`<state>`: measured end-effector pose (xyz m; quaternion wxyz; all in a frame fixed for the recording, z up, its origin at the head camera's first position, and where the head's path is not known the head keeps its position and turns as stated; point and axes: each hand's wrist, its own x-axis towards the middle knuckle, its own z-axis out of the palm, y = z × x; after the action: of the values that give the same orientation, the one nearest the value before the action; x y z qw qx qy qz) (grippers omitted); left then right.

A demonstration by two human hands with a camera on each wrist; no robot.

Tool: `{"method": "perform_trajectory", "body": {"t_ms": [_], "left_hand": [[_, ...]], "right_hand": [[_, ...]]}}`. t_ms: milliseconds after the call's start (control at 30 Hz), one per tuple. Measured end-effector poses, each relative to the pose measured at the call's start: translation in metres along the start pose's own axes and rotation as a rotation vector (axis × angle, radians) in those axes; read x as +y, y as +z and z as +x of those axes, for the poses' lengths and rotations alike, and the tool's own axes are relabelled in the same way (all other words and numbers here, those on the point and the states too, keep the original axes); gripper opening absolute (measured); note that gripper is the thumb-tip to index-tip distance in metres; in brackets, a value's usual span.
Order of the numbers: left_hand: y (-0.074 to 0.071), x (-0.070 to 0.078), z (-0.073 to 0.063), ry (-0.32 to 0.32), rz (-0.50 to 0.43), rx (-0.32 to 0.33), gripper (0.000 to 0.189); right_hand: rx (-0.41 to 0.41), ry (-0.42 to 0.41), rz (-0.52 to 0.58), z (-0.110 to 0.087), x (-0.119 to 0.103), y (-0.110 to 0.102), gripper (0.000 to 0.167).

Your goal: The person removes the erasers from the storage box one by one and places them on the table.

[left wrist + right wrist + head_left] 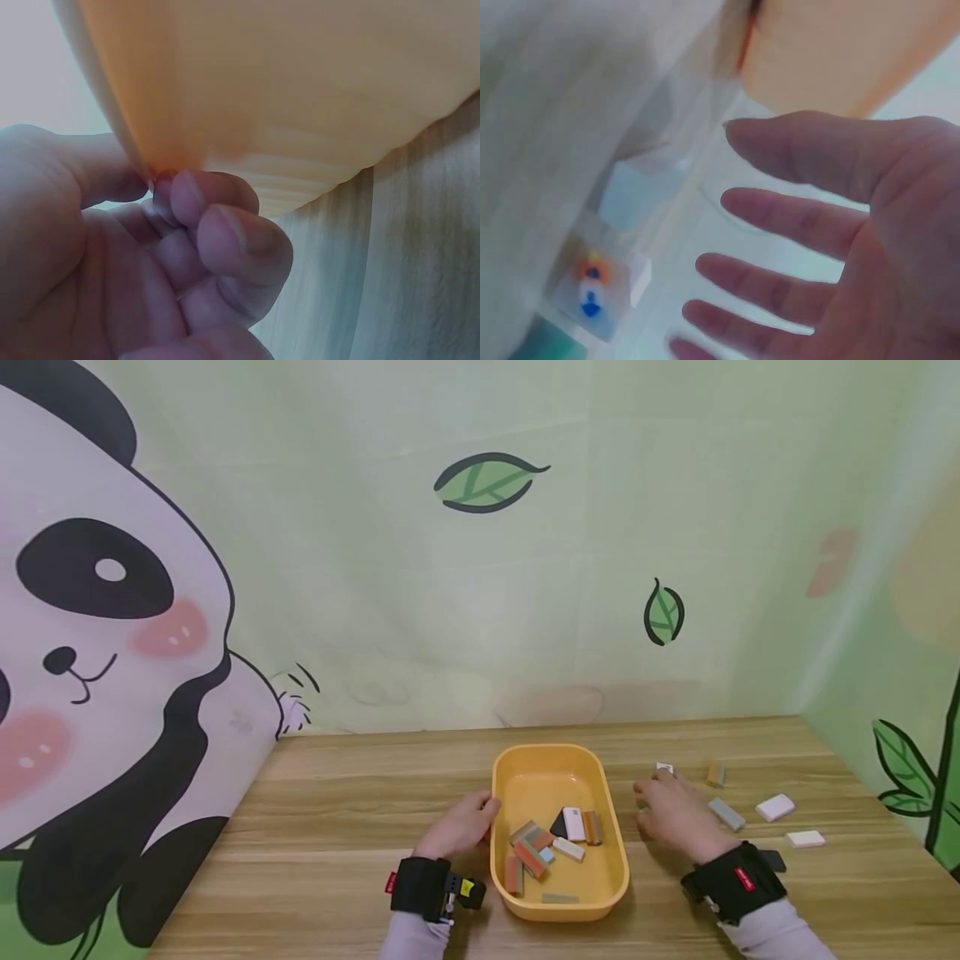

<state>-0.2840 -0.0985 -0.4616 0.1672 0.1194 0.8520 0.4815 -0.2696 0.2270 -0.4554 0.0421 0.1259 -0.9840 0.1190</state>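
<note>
A yellow plastic tub [558, 785] stands on the wooden table, holding several small blocks in orange, grey, white and black. My left hand [459, 822] pinches the tub's left rim between thumb and curled fingers; the left wrist view shows the tub wall [285, 82] close up. To the tub's right, my right hand [678, 814] is over the table with its fingers spread and nothing held. Just beyond its fingertips lies a small white block [664, 767], partly hidden. In the right wrist view, a white tile [592, 289] with a blurred orange and blue print lies ahead of the fingers.
Right of the right hand are an orange and grey block [716, 773], a grey block [727, 814] and two white blocks, one farther back [776, 807] and one nearer [806, 839]. A printed cloth backdrop [360, 568] rises along the table's far edge.
</note>
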Motion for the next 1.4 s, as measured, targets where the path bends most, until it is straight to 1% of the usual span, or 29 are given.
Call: {"method": "perform_trajectory", "body": {"t_ms": [133, 300, 433, 633, 733, 800, 933, 1033, 1100, 1133, 1200, 1233, 1300, 1400], "left_hand": [[0.0, 0.0, 0.0, 0.006, -0.006, -0.003, 0.033], [0.0, 0.0, 0.001, 0.0, 0.001, -0.002, 0.034], [-0.001, 0.0, 0.002, 0.006, 0.008, 0.0, 0.034], [-0.001, -0.001, 0.001, 0.006, 0.003, 0.003, 0.034], [-0.001, -0.001, 0.001, 0.003, -0.006, 0.005, 0.034], [-0.001, -0.001, 0.001, -0.002, -0.015, 0.003, 0.034], [-0.001, -0.001, 0.0, 0.0, -0.022, 0.001, 0.034], [-0.001, 0.0, 0.0, 0.006, -0.017, 0.002, 0.034], [-0.002, 0.001, -0.001, 0.002, -0.011, 0.003, 0.033], [-0.002, 0.001, 0.0, 0.0, -0.007, 0.004, 0.033], [-0.001, 0.001, 0.0, -0.001, 0.0, 0.005, 0.033], [-0.001, 0.0, 0.0, -0.004, 0.004, 0.005, 0.033], [-0.001, 0.0, 0.001, -0.003, 0.005, 0.004, 0.033], [-0.001, -0.001, 0.001, 0.0, 0.006, 0.001, 0.034]], "right_hand": [[0.018, -0.041, 0.013, 0.001, 0.002, -0.004, 0.039], [0.045, -0.071, -0.01, 0.001, -0.002, -0.01, 0.037], [0.047, -0.077, -0.008, -0.002, -0.014, -0.02, 0.038], [0.077, -0.129, 0.033, -0.012, -0.039, -0.034, 0.038], [0.078, -0.205, 0.022, -0.017, -0.052, -0.04, 0.039], [0.076, -0.291, 0.016, -0.022, -0.061, -0.041, 0.039], [0.031, -0.453, 0.048, -0.028, -0.079, -0.037, 0.034], [-0.028, -0.512, 0.072, -0.03, -0.088, -0.029, 0.03], [-0.069, -0.548, 0.061, -0.028, -0.09, -0.02, 0.026], [-0.098, -0.561, 0.055, -0.027, -0.091, -0.015, 0.024], [-0.166, -0.567, 0.08, -0.024, -0.092, -0.007, 0.022], [-0.187, -0.57, 0.092, -0.023, -0.091, -0.002, 0.021], [-0.224, -0.555, 0.127, -0.022, -0.091, 0.005, 0.02], [-0.244, -0.541, 0.213, -0.019, -0.09, 0.011, 0.017]]}}
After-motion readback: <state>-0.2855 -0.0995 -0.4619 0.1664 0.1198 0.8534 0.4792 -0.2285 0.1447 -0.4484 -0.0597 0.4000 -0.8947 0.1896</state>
